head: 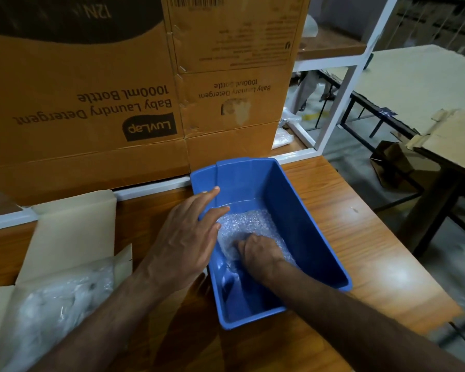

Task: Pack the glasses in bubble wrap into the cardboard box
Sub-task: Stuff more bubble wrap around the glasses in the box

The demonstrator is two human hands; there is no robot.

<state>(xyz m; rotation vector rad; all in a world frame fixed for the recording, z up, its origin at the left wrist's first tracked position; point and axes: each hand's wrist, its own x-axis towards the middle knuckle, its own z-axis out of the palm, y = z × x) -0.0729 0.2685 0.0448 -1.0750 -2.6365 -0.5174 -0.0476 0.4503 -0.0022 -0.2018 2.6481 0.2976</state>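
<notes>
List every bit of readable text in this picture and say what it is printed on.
All print is on the large brown cardboard carton behind the blue plastic tub, and stands upside down.
"LuvLap": dark badge on the carton's left face.
"Baby Laundry Detergent 1000ml Bottle": left face, repeated smaller on the right face.
"12N": top of the left face, cut off.
Barcode and fine print on the right face: too blurred to read.

The work surface was a wooden table (333, 210) with an orange-brown grain finish. 2 containers rested directly on it — a blue plastic bin (301, 218) near the centre and an open cardboard box (70, 237) at the left edge, well apart.
</notes>
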